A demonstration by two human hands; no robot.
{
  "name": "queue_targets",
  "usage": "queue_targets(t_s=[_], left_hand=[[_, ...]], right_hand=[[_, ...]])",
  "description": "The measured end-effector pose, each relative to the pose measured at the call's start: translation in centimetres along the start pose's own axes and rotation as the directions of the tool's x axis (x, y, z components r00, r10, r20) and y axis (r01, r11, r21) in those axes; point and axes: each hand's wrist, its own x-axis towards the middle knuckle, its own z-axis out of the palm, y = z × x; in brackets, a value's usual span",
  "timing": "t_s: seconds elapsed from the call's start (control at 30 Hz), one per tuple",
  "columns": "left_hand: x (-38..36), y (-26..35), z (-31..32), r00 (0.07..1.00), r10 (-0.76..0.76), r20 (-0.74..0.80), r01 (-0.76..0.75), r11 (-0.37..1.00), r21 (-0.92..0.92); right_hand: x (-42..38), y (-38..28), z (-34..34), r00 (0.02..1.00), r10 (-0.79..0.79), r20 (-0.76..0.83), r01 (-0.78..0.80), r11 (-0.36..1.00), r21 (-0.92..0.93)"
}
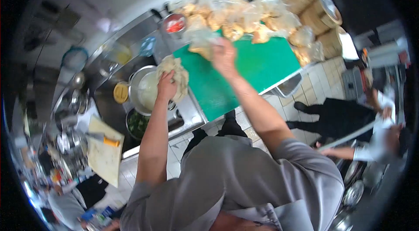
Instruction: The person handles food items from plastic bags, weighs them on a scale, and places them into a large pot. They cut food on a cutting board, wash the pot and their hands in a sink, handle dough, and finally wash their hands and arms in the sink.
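A beige cloth (181,83) is bunched at the left edge of the green cutting board (257,67), beside a large pot (146,91) of pale liquid. My left hand (166,86) is closed on this cloth. Over the upper part of the board, my right hand (224,56) grips the side of a clear plastic bag (200,51) with orange-yellow food in it; the fingers are slightly blurred. Several similar filled bags (233,30) line the board's far edge.
A red-filled pan (175,25) stands beyond the cloth. Stacked bamboo steamers (321,12) are at the upper right. A knife with an orange handle (111,142) lies on a pale board (104,156) at left. People (375,113) stand at right and lower left.
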Motion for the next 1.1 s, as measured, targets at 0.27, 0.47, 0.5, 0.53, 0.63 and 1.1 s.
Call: queue_targets(t_s=[0.27, 0.47, 0.5, 0.53, 0.63, 1.1], left_hand=[[-2.5, -9.1, -9.1, 0.737, -0.634, 0.235, 0.408, 0.140, -0.902], [3.1, -22.1, -8.6, 0.802, -0.530, 0.276, 0.528, 0.412, -0.742], [3.4, -21.6, -8.6, 0.740, -0.603, 0.296, 0.576, 0.341, -0.743], [3.9, -20.9, -8.6, 0.675, -0.665, 0.320, 0.615, 0.268, -0.741], [2.5, -16.4, -8.8, 0.558, -0.771, 0.308, 0.269, -0.183, -0.946], [-12.2, -10.4, -9.0, 0.765, -0.387, 0.515, 0.400, -0.342, -0.850]], right_hand=[[-2.4, -5.8, -17.5, 0.961, 0.203, 0.187, -0.170, 0.969, -0.178], [-3.8, -6.8, -20.9, 0.976, 0.201, 0.084, -0.160, 0.923, -0.351], [-3.5, -7.7, -20.8, 0.972, 0.225, 0.072, -0.184, 0.913, -0.365], [-3.4, -8.5, -20.9, 0.968, 0.246, 0.053, -0.208, 0.901, -0.381], [-3.7, -9.1, -20.3, 0.973, 0.230, 0.023, -0.209, 0.918, -0.337], [-3.7, -2.3, -18.5, 0.792, 0.592, 0.146, -0.558, 0.800, -0.220]])
